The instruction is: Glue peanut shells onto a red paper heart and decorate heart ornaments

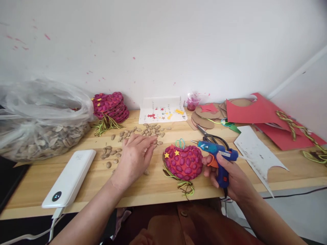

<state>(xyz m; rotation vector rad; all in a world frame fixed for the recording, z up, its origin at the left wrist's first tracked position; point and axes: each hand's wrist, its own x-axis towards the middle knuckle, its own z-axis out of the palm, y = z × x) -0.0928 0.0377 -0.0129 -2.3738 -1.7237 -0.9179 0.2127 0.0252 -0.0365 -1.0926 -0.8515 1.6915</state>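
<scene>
My right hand (230, 173) is wrapped round a blue hot glue gun (220, 153), a finger at its orange trigger and the nozzle pointing left. Beside it on the table lies a rounded red craft piece (182, 165) covered in magenta-painted nut shells, with two yellow stars, a teal loop on top and a green and brown yarn tassel. My left hand (136, 154) is left of that piece, over scattered beige nut shells (109, 149). Its fingers are bent and pressed together; what lies between the fingertips is too small to make out.
A plastic bag (48, 119) of shells and a white power bank (70, 178) stand left. Behind are stacked finished pieces (111, 107), a paper sheet (153, 117) with stars and a cup of magenta paint (192, 102). Scissors (208, 134), cardboard shapes and red paper (255, 109) lie right.
</scene>
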